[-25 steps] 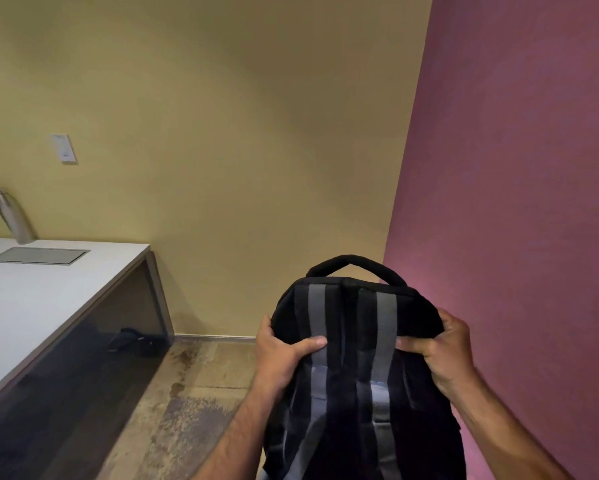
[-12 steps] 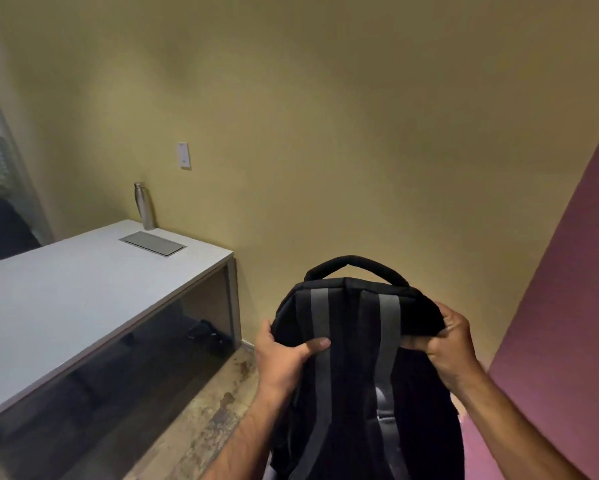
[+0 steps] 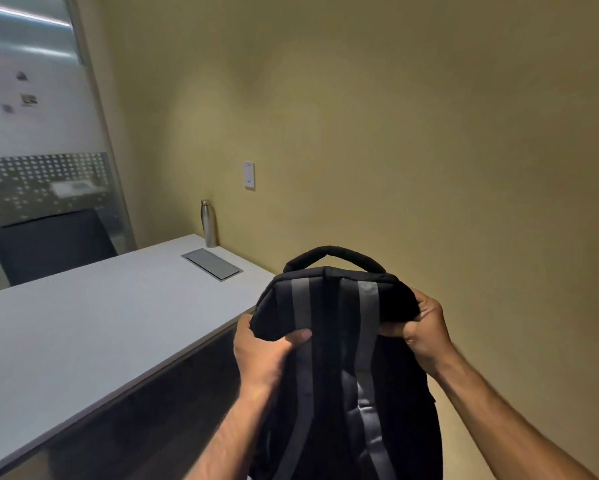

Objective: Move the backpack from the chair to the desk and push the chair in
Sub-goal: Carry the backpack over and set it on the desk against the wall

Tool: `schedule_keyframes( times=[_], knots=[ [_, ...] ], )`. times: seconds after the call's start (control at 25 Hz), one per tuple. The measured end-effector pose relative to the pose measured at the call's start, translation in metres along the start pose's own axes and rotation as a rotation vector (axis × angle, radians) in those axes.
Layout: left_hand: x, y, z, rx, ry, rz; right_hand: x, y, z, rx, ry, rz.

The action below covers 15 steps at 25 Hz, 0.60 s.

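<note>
Black fabric backpack [image 3: 339, 358] with two grey webbing straps and a padded top handle, held upright in the air beside the smooth white rectangular desk [image 3: 83, 341].
Its upper corners are gripped by the left hand [image 3: 263, 351] and right hand [image 3: 426, 334].

The backpack [image 3: 339, 358] runs off the bottom edge — its lower half is unseen. The left hand [image 3: 261, 355] shows only its thumb and the right hand [image 3: 424, 332] its knuckles; the other fingers are behind the fabric. The desk [image 3: 83, 323] is cut at the left edge.

one backpack [image 3: 343, 358], one desk [image 3: 83, 341], one bottle [image 3: 208, 223], two hands
</note>
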<state>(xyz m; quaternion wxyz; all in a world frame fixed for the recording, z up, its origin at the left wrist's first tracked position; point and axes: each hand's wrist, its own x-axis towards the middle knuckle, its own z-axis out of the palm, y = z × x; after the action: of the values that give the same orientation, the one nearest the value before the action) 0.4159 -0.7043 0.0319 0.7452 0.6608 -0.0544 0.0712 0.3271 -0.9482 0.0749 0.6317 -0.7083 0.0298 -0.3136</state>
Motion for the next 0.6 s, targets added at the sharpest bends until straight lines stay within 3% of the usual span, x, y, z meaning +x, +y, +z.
schedule_keyframes(
  times=[0.6],
  knots=[
    [0.314,0.002,0.013,0.156,0.187,0.143,0.304,0.087,0.155,0.143,-0.168,-0.055]
  ],
)
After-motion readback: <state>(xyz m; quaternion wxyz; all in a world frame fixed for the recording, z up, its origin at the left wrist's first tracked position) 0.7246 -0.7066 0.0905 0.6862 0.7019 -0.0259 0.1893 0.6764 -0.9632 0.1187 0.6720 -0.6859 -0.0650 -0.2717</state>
